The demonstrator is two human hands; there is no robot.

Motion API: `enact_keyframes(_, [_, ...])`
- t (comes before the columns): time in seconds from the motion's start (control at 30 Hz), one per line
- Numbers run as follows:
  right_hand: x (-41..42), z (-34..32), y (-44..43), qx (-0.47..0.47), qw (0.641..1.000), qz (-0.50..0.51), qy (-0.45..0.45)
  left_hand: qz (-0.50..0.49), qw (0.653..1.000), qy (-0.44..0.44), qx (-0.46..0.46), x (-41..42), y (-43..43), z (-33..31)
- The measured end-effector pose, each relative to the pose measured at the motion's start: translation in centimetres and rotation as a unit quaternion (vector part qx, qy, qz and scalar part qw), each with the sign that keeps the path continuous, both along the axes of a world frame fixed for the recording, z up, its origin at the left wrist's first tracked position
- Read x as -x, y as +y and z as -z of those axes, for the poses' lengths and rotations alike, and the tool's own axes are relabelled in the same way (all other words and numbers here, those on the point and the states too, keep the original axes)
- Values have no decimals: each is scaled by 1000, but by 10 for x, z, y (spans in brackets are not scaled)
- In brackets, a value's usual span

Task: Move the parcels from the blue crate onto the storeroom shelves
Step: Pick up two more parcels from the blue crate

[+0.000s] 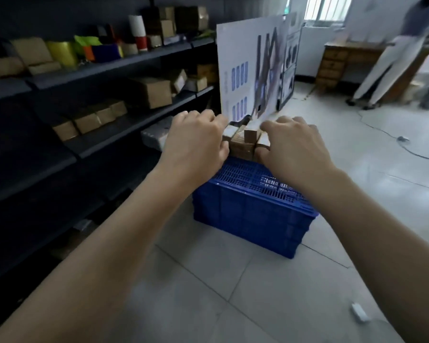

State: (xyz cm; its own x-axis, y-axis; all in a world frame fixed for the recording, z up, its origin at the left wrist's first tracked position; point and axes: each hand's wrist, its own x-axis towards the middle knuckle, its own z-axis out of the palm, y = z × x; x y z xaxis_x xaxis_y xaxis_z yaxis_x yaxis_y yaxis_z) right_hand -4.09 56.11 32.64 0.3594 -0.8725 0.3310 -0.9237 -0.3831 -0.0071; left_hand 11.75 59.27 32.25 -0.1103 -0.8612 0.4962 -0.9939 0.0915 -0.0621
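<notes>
A blue plastic crate with slotted walls stands on the tiled floor beside dark shelves. Several small brown cardboard parcels are bunched together above the crate's far end. My left hand grips the bunch from the left and my right hand grips it from the right, fingers curled over the tops. How many parcels each hand holds is hidden behind the hands. More cardboard boxes sit on the shelves.
A large white poster board leans upright just behind the crate. A grey padded parcel rests on the lower shelf edge. A person stands by a wooden desk at the far right. A cable trails over the floor.
</notes>
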Motion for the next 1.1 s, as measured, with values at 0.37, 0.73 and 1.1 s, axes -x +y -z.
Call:
enact_keyframes(0.37, [20,26,-171,-17,998,65,-11,38,998,28,-33,8,-181,30])
enact_keyframes(0.73, [23,36,-342,-62,997,37,-16,-3,995,65,-79,2,-332,45])
enact_keyframes(1.1, [-21,64,-490,-110,990,89,-26,40,993,56,-100,-48,-487,68])
